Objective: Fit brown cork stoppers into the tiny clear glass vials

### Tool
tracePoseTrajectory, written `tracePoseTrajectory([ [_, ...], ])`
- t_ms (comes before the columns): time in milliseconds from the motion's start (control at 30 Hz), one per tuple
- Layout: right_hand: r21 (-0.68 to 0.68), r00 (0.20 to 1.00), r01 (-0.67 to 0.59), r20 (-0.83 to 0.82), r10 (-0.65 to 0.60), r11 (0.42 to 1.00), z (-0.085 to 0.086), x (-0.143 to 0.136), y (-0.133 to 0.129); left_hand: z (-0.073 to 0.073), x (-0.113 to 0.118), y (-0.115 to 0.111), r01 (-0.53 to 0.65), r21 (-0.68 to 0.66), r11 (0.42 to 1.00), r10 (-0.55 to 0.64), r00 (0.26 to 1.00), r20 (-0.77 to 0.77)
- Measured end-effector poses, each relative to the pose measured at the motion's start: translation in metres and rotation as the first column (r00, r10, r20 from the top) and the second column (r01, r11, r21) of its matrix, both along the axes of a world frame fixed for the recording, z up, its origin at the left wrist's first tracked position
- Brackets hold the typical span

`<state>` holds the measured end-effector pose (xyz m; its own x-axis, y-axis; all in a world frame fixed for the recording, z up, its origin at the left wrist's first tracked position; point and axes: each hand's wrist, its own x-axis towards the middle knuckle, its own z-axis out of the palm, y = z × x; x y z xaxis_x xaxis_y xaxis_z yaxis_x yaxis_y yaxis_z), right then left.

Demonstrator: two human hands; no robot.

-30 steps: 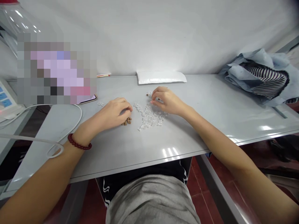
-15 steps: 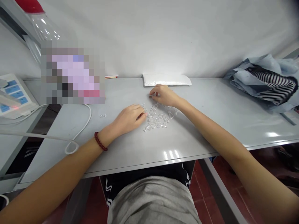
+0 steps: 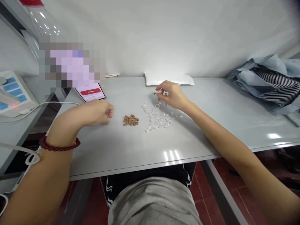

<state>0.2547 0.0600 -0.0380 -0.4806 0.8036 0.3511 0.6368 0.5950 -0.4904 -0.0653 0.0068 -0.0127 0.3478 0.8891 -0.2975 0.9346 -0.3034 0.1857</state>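
Note:
My right hand (image 3: 173, 95), raised over the back of a pile of tiny clear bottles (image 3: 158, 120), has its fingers closed on a tiny clear bottle with a brown cork (image 3: 155, 93) showing at the fingertips. More small clear pieces show within that hand. Left of the pile lies a cluster of little brown corks (image 3: 131, 120). My left hand (image 3: 97, 112) rests low over the table in front of the phone, fingers curled in towards the thumb. Whatever it may hold is hidden.
A phone (image 3: 92, 92) lies behind my left hand, partly pixelated. A white packet (image 3: 168, 79) sits against the wall. At the right is a blue bag (image 3: 248, 78) with striped cloth. A power strip (image 3: 14, 93) and white cable (image 3: 56, 103) are on the left.
My left hand has moved left from beside the bottle pile towards the phone, uncovering the corks. My right hand has shifted slightly right, and the clear pieces in it now show.

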Motion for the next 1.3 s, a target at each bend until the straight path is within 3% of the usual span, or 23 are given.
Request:
tracePoseTrajectory([
  [233,0.048,0.994,0.082,-0.082,-0.078,0.995,0.015,0.022,-0.028,0.004,0.048,-0.009,-0.064,0.310,0.949,-0.005,0.976,0.216],
  [333,0.027,0.991,0.075,-0.112,-0.072,0.997,0.013,0.025,-0.036,-0.004,0.077,-0.017,-0.044,0.332,0.942,-0.131,0.863,0.488],
  [567,0.039,0.988,0.049,-0.148,-0.043,0.998,0.001,0.016,-0.035,-0.026,0.118,-0.022,0.052,0.490,0.870,-0.360,0.746,0.560],
  [733,-0.126,0.951,0.018,-0.304,-0.056,0.992,0.003,0.013,-0.039,-0.026,0.122,-0.023,-0.024,0.519,0.855,-0.330,0.746,0.579],
  [900,-0.365,0.864,-0.284,-0.498,0.072,0.886,0.013,0.007,-0.052,-0.028,0.121,-0.025,-0.038,0.468,0.883,-0.283,0.753,0.594],
  [1033,-0.373,0.861,-0.343,-0.493,0.130,0.862,0.017,0.003,-0.059,-0.030,0.119,-0.026,0.004,0.565,0.825,-0.349,0.791,0.503],
  [1167,-0.309,0.904,-0.325,-0.380,0.197,0.894,0.017,0.003,-0.059,-0.029,0.114,-0.027,0.169,0.616,0.769,-0.463,0.812,0.355],
  [1300,-0.214,0.938,-0.298,-0.248,0.243,0.930,0.015,0.005,-0.056,-0.023,0.109,-0.028,0.255,0.595,0.762,-0.516,0.794,0.321],
])
